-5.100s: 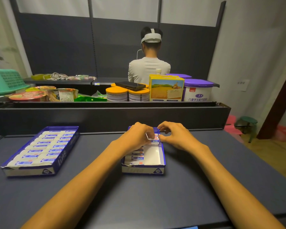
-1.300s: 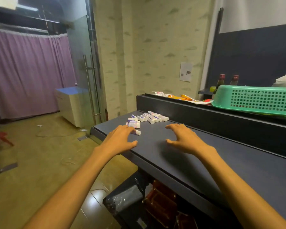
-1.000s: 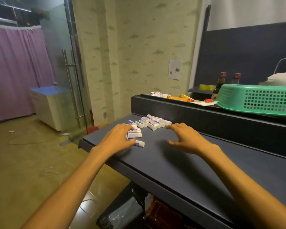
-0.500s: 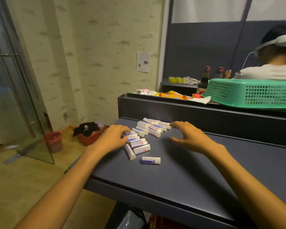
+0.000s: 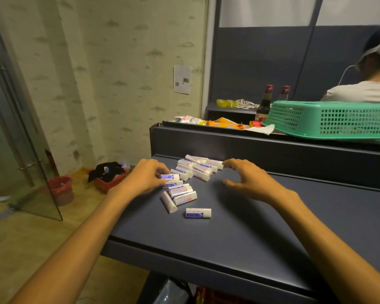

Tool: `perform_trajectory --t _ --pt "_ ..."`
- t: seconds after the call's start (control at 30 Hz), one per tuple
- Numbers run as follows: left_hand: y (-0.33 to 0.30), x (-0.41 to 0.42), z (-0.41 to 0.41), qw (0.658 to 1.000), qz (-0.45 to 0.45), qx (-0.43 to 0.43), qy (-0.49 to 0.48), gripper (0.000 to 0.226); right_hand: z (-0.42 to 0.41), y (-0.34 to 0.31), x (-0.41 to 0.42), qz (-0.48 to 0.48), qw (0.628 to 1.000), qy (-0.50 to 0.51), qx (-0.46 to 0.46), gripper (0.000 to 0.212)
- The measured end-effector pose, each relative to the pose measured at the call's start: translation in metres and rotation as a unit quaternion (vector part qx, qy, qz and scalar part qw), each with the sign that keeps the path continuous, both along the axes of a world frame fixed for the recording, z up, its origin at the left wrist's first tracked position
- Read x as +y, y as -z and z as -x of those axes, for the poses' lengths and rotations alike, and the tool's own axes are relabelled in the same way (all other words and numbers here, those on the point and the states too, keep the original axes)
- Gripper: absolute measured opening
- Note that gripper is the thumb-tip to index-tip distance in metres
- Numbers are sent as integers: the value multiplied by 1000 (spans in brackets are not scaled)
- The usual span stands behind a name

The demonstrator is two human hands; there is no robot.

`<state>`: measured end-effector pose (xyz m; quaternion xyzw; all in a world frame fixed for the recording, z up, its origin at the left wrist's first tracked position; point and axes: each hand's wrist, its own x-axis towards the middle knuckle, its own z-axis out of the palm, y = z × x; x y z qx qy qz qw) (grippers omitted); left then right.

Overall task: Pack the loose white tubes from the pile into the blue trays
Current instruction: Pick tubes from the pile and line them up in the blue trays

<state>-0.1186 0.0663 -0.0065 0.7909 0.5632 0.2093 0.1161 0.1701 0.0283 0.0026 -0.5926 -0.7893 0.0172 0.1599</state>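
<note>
Several loose white tubes with blue and red labels lie in a pile at the far left end of the dark table. One tube lies alone nearer to me. My left hand is at the pile's left side, with its fingers and thumb pinching a white tube. Just right of the pile hovers my right hand, its fingers spread and holding nothing, fingertips close to the rearmost tubes. No blue tray is in view.
A raised dark ledge runs behind the pile, carrying a green basket, snack packets and bottles. A person sits beyond. The table's left edge drops to the floor, where a red bucket stands.
My view swung left from the blue trays to the tube pile. Both hands reached to the pile, and my left fingers closed on one tube at its left side.
</note>
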Motion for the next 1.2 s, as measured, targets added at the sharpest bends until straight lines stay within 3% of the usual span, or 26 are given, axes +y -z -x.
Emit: perform_trajectory --t 0.53,0.73,1.03,1.2 --pt "-11 -27 -18 995 3 -84 -52 27 -17 2 -14 -2 1000 -16 21 54" --pt "-13 -24 -16 993 -11 -117 25 43 -13 4 -8 10 1000 -8 24 55" --pt "-19 10 -8 980 -26 -181 76 34 10 7 21 37 999 32 22 51" --pt "-16 26 -8 980 -46 -155 114 25 35 4 42 21 999 40 10 43"
